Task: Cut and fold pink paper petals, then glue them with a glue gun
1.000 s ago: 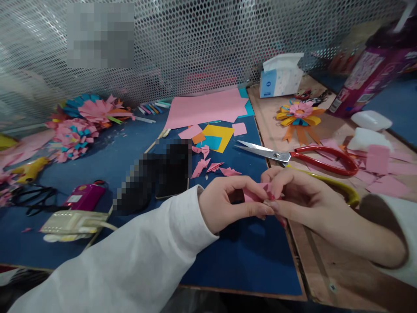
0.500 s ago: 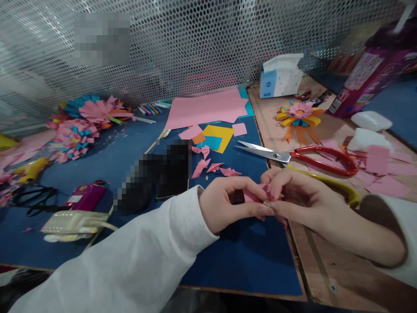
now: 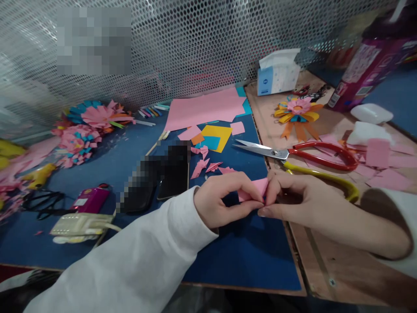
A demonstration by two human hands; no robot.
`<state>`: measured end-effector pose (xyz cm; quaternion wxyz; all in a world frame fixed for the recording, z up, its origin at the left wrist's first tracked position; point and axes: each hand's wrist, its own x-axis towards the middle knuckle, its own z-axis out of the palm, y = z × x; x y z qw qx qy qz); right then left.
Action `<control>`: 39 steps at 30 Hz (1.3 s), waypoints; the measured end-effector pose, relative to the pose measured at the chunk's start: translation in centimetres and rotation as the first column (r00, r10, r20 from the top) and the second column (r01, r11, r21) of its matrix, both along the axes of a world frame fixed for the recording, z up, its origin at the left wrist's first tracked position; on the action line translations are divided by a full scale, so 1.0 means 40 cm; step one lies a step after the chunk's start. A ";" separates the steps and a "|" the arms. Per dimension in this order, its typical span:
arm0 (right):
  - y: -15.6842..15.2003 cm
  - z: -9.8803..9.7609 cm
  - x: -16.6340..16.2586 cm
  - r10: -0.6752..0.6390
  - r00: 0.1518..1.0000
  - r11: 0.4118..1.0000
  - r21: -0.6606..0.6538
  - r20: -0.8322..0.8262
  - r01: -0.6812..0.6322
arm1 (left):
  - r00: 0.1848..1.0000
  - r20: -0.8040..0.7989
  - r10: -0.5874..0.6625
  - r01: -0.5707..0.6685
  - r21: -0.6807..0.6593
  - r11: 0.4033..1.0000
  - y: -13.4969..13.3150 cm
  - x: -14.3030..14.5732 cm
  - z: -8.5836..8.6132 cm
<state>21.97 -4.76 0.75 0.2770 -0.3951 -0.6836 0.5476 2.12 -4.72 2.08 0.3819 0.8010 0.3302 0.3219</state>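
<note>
Between my two hands is a small folded piece of pink paper (image 3: 260,187), partly covered by fingers. My left hand (image 3: 228,198) pinches its left side with thumb and forefinger. On the other side, the thumb and fingers of my right hand (image 3: 298,198) close on its right edge. Just beyond them lie several small folded pink paper pieces (image 3: 200,168) on the blue mat (image 3: 241,256). Scissors (image 3: 286,152) with one red and one yellow handle rest open behind my right hand, across the seam between the mat and the wooden board (image 3: 339,274).
Yellow paper (image 3: 224,134) and a large pink sheet (image 3: 202,108) lie farther back. A tissue box (image 3: 278,76), a paper flower (image 3: 299,114) and a purple bottle (image 3: 368,65) stand at the right. Left are paper flowers (image 3: 78,141), a yellow glue gun (image 3: 41,175) and a phone (image 3: 174,178).
My fingers have shifted on the pink paper, and more of its folded face now shows between them. The view has moved slightly; the scissors and other things lie as before.
</note>
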 end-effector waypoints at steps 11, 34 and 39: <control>0.031 0.002 0.018 0.232 0.973 0.973 -0.020 0.009 -0.231 | 0.990 -0.056 -0.132 0.126 -0.093 0.988 -0.018 0.000 0.005; 0.034 0.011 0.019 0.310 0.950 0.950 -0.035 0.031 -0.309 | 0.978 -0.076 -0.196 0.183 -0.155 0.971 -0.020 0.000 0.001; 0.035 0.008 0.019 0.317 0.948 0.948 -0.024 0.029 -0.316 | 0.973 -0.078 -0.217 0.205 -0.139 0.969 -0.017 0.001 0.000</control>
